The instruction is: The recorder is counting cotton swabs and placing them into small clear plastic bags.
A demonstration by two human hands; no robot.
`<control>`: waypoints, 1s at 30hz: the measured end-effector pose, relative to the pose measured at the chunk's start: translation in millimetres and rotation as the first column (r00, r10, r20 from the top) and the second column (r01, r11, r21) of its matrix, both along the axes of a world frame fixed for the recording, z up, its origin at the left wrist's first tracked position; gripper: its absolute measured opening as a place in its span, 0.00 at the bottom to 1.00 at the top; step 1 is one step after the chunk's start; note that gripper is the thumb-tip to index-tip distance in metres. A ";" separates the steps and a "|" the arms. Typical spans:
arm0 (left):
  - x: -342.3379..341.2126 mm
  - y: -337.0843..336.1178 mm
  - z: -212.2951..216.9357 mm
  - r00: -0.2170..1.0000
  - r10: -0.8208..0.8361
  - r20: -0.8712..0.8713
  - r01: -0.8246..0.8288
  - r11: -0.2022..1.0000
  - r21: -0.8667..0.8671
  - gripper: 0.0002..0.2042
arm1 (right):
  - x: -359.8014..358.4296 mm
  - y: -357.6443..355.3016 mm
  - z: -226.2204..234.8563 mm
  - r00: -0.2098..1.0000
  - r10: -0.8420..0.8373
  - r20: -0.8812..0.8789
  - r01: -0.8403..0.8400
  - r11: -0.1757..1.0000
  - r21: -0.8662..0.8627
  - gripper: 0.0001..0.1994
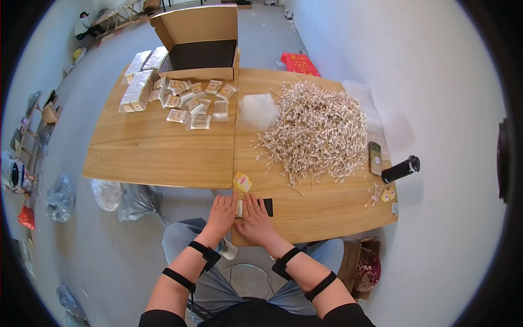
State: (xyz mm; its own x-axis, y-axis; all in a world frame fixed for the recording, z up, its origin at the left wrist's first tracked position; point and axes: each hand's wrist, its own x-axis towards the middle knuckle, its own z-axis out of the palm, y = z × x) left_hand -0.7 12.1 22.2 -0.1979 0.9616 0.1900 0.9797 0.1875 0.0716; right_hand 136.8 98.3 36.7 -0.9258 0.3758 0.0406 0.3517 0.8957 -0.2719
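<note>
A small row of white cotton swabs (239,209) lies at the table's near edge, between my two hands. My left hand (220,216) presses against its left side, fingers close together and pointing away from me. From the right, my right hand (256,222) closes in on the same swabs, its thumb near their lower end. The fingers partly cover the bundle, so any wrapping around it cannot be made out. A flat black piece (268,207) shows beside the right fingertips. Just beyond the hands lies a yellow and white card (242,182).
A large heap of loose swabs (321,131) covers the right tabletop, beside clear bags (259,111). Filled packets (200,121) and stacked packs (136,91) sit far left, near an open cardboard box (231,72). A phone (375,158) and black bottle (400,169) stand right.
</note>
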 end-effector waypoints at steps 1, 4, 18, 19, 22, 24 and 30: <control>0.2 0.2 1.6 1.000 -0.003 0.000 0.003 1.000 -0.003 0.26 | -1.9 -2.1 0.2 1.000 0.005 0.005 -0.005 1.000 -0.003 0.39; 0.1 0.0 5.3 1.000 -0.007 0.019 0.007 0.999 -0.038 0.25 | -7.1 -5.7 1.9 1.000 0.017 0.013 -0.018 1.000 0.009 0.39; -12.2 -2.0 7.9 0.993 0.010 0.116 -0.003 0.999 -0.052 0.30 | -3.7 -10.8 0.1 1.000 -0.014 -0.028 0.014 1.000 0.022 0.39; -12.0 -0.9 5.6 0.993 -0.001 0.117 0.007 0.999 -0.045 0.30 | -4.0 -11.2 -0.5 0.999 -0.007 -0.043 0.008 1.000 0.021 0.39; -14.4 -2.1 1.6 0.992 -0.023 0.122 0.024 1.000 -0.002 0.30 | -5.2 -11.5 -0.9 0.999 0.012 -0.049 -0.011 1.000 0.026 0.39; -16.2 -4.1 2.3 0.989 -0.017 0.148 0.022 0.999 -0.030 0.31 | -7.0 -12.4 -1.0 0.999 0.026 -0.044 -0.025 0.999 0.033 0.39; -36.7 -39.2 4.9 0.985 0.077 0.153 -0.061 0.993 -0.103 0.32 | -25.9 -35.7 2.8 0.990 0.088 -0.113 -0.090 0.996 -0.008 0.37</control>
State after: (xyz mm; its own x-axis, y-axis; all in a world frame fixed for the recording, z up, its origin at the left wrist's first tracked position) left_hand -37.4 -27.1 27.1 -0.2843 0.9570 0.0577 0.9423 0.2678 0.2009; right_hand 110.9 62.6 39.4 -0.9455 0.2932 0.1415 0.2372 0.9182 -0.3172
